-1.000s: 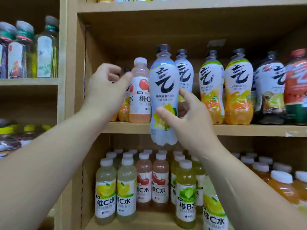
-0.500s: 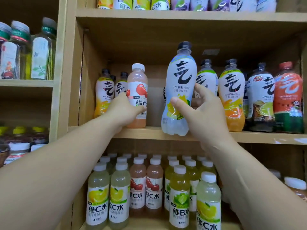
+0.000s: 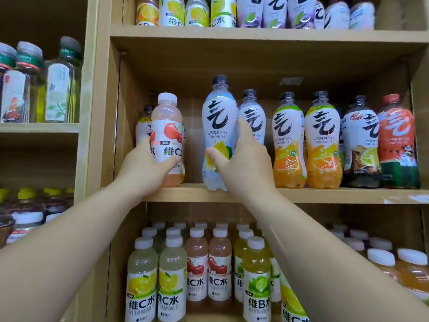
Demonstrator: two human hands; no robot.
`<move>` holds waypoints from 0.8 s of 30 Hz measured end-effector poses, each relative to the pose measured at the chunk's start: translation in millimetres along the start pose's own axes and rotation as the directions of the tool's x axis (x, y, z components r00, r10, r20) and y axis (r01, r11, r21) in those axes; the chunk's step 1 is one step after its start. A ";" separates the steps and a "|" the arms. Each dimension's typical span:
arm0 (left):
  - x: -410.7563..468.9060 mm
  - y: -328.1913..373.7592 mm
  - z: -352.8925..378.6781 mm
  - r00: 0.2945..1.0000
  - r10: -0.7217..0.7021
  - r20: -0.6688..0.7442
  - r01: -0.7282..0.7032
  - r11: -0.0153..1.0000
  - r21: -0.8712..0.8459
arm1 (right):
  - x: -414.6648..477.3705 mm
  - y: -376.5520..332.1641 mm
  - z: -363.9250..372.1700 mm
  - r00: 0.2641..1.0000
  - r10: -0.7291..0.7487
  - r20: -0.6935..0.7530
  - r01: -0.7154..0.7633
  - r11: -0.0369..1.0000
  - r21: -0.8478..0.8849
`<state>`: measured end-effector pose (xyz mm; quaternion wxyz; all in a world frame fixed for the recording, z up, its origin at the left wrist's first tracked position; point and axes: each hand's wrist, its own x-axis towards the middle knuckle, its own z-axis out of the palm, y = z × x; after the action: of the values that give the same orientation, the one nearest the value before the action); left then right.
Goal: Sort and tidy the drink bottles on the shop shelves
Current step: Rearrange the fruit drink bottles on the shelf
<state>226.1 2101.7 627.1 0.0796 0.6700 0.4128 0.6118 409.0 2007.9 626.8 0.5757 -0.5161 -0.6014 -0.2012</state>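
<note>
Two bottles gripped on a light wooden shelf.
The left hand curls round a pink plastic bottle with a white cap and cherry label; the right hand curls round a clear lemon-label bottle with a dark cap. Both stand upright at the shelf's front.

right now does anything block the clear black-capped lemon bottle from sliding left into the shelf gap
Nothing visible: only bare shelf lies between the lemon bottle in the right hand and the pink white-capped bottle in the left hand.
</note>
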 end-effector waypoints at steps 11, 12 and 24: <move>-4.9 -4.0 -2.5 0.998 0.044 -0.045 -0.045 0.999 -0.025 | 0.3 -7.4 12.3 0.985 -0.112 0.130 0.138 0.965 -0.221; -5.6 -4.8 -3.7 0.997 0.047 -0.060 -0.049 0.998 -0.027 | -0.6 -7.9 12.7 0.983 -0.107 0.146 0.139 0.962 -0.233; -20.0 -13.0 -37.0 0.981 0.096 -0.168 -0.094 0.995 0.020 | 0.7 -14.7 22.7 0.967 -0.089 0.240 0.163 0.936 -0.311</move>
<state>189.1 2082.3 613.0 0.0110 0.6353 0.3894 0.6668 385.6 2021.4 626.8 0.3966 -0.5843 -0.6519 -0.2763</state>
